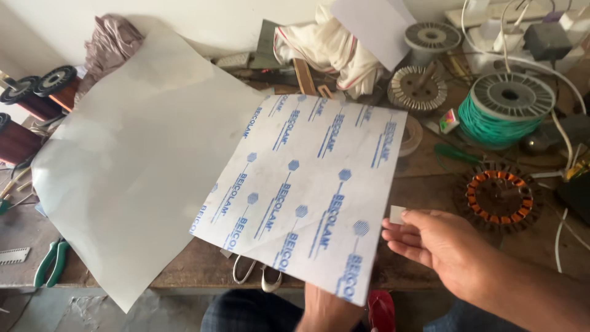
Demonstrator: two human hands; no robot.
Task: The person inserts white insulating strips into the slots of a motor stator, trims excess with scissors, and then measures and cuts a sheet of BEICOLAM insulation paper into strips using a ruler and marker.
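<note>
Two hands hold stiff, blue-printed white sheet, small paper slip.

My white sheet carries slanted blue lettering and blue hexagons. Beside it lies a plain cream sheet. The wire spool is green, the stator windings copper-orange, the pliers' handles green.

I see bare counter between the printed sheet and the motor stator; cluttered from twelve to three o'clock.

Worn wooden workbench (cluttered) against a pale wall.
</note>
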